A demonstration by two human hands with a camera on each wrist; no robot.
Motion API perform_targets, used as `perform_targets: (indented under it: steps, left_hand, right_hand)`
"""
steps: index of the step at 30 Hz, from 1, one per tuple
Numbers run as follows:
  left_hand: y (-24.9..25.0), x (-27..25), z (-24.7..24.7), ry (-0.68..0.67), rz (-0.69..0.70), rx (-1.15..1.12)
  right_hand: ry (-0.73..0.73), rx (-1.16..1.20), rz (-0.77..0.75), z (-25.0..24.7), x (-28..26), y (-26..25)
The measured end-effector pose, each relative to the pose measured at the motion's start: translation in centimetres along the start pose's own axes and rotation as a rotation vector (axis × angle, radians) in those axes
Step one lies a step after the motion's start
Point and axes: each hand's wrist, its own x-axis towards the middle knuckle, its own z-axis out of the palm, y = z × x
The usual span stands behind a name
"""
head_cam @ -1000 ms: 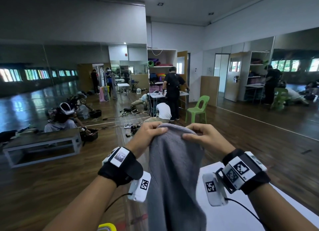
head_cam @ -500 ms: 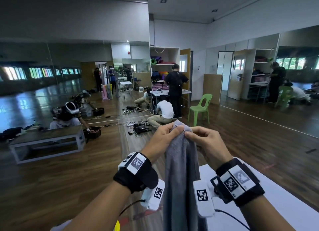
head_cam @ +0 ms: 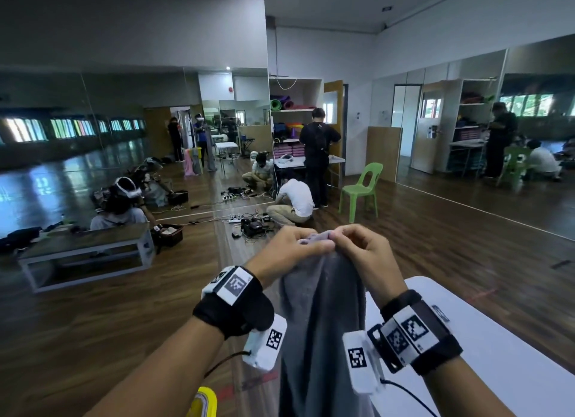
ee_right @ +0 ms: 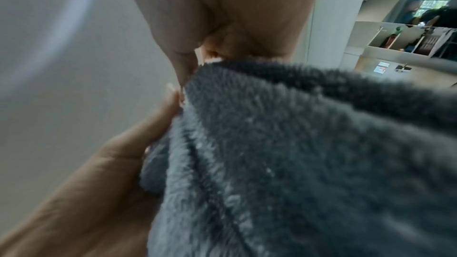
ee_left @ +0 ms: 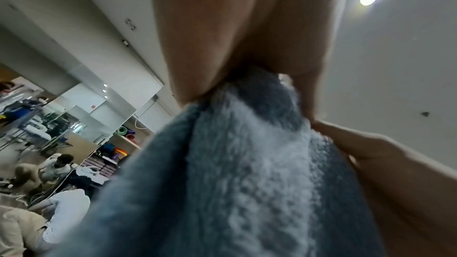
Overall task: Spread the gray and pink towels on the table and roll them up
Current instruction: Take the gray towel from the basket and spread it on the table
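Observation:
The gray towel [head_cam: 320, 323] hangs in the air in front of me, bunched into a narrow column. My left hand [head_cam: 298, 245] pinches its top edge from the left. My right hand [head_cam: 351, 242] pinches the same edge from the right, fingertips almost touching the left hand's. In the left wrist view the fluffy gray towel [ee_left: 247, 163] fills the frame below my left hand [ee_left: 222, 65]. The right wrist view shows the gray towel [ee_right: 296, 153] held under my right hand [ee_right: 210, 50]. The white table [head_cam: 497, 354] lies below at the right. No pink towel is in view.
The white table's corner sits at the lower right, wooden floor all round it. A yellow object [head_cam: 205, 401] shows at the bottom edge. Further off are a low bench [head_cam: 84, 251], a green chair [head_cam: 361, 189], several people, cables on the floor and mirrored walls.
My two hands have come together along the towel's top edge, so the towel went from a wide drape to a narrow bunched column. The hands have sunk lower in the view.

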Motion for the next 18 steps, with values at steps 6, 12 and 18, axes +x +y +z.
perform_targets:
  steps: [6, 12, 18]
  left_hand:
    - [0.0, 1.6, -2.4, 0.338, 0.015, -0.299]
    - [-1.4, 0.5, 0.7, 0.057, 0.030, -0.063]
    - [-2.7, 3.2, 0.6, 0.279, -0.041, -0.266]
  right_hand:
    - [-0.086, -0.050, 0.096, -0.8, -2.7, 3.0]
    - [-0.092, -0.045, 0.048, -1.7, 0.4, 1.6]
    - [-0.107, -0.034, 0.128, -4.3, -0.8, 5.4]
